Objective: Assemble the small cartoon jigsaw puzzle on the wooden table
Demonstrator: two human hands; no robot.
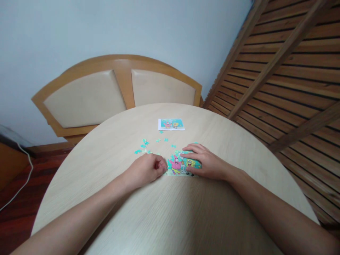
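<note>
A partly joined jigsaw puzzle (pixel 175 165) with a pink starfish and a yellow sponge character lies flat on the round table. My right hand (pixel 203 160) rests on its right side, fingers spread and covering part of the picture. At the puzzle's left edge, my left hand (pixel 151 168) has its thumb and fingers pinched on a small puzzle piece (pixel 166 170), mostly hidden by the fingertips. Loose turquoise puzzle pieces (pixel 143 145) are scattered just beyond my left hand, some partly behind it.
A picture card (pixel 172 124) showing the same characters lies toward the table's far side. The pale wooden table (pixel 164 216) has a rounded edge. Behind it stands a padded bench back (pixel 124 85) against the wall, and a slatted wooden screen (pixel 278 63) rises at the right.
</note>
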